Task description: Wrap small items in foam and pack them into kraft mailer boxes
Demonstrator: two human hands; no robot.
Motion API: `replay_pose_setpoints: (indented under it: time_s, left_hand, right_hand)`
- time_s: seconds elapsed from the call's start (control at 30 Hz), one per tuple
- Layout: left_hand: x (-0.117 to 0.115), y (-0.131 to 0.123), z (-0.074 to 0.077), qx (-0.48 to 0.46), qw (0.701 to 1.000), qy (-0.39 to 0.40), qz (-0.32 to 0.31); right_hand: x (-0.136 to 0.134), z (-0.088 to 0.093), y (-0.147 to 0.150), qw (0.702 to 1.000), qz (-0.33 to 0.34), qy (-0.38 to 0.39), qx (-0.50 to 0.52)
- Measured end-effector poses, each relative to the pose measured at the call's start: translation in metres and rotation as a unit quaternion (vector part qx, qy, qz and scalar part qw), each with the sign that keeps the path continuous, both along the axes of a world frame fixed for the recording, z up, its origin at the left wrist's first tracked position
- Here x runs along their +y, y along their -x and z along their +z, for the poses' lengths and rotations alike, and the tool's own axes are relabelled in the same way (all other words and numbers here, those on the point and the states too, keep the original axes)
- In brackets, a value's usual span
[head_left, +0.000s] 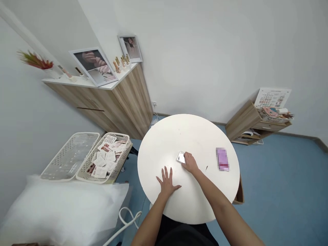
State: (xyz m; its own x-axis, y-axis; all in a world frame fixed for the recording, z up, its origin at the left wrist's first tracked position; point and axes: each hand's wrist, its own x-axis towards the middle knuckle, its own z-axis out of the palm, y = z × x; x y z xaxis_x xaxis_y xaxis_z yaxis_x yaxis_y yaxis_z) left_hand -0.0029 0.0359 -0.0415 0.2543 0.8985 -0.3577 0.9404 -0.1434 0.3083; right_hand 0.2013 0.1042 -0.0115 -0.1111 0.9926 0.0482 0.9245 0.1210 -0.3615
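Observation:
My left hand [167, 183] lies flat on the round white table [159, 136], its fingers spread and nothing under them that I can see. A small, flat, white-and-silver rectangle [180, 157] sits near the middle of the tabletop; its exact kind is too small to tell. The fingers of my right hand [190, 163] close on the right edge of this rectangle, partly hiding it. To the right of that hand is a small dark mark or scrap [206, 167]. Farther right lies a purple, pixelated rectangular item [222, 159].
Left of the table stand a white basket of printed nail cards [85, 169] and a basket of clear plastic pieces [74, 140]. A wooden cabinet [130, 99] with framed pictures and bottles is behind them. A low shelf [243, 119] stands at the right wall.

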Motion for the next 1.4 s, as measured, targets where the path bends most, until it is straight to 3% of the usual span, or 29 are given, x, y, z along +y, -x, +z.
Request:
replay_pose_setpoints:
  time_s: [0.13,0.27,0.47,0.63,0.77,0.9,1.03,1.13,1.27,1.4]
  left_hand:
    - [-0.002,-0.004,-0.003,0.012,1.000,0.008,0.001]
    - [-0.004,-0.003,-0.006,-0.005,1.000,0.015,0.004]
    - [-0.007,0.000,-0.012,-0.062,0.998,0.015,0.001]
    - [-0.006,0.008,-0.005,-0.110,0.993,0.048,0.003]
    - [-0.010,0.030,0.005,-0.178,0.982,0.014,0.062]
    - [-0.027,0.077,0.023,-0.224,0.961,-0.076,0.141]
    - [-0.059,0.144,0.041,-0.183,0.942,-0.168,0.225]
    - [-0.086,0.192,0.044,-0.125,0.927,-0.221,0.277]
    - [-0.115,0.242,0.036,-0.085,0.911,-0.228,0.332]
    - [-0.131,0.276,0.029,-0.058,0.910,-0.189,0.364]
  right_hand:
    - [0.036,-0.010,-0.022,1.000,0.014,-0.002,0.008]
    - [0.055,-0.028,-0.034,0.999,0.024,-0.008,0.031]
    - [0.060,-0.047,-0.043,0.999,0.035,-0.019,0.010]
    - [0.055,-0.050,-0.023,0.998,0.000,-0.058,-0.033]
    - [0.054,-0.038,0.022,0.994,0.050,-0.096,-0.004]
    - [0.049,-0.017,0.091,0.982,0.132,-0.115,0.066]
    - [0.028,0.000,0.174,0.970,0.189,-0.048,0.147]
    - [0.006,0.006,0.239,0.958,0.213,0.042,0.189]
    - [-0.021,0.006,0.309,0.951,0.170,0.155,0.208]
    - [-0.037,0.010,0.349,0.952,0.086,0.244,0.165]
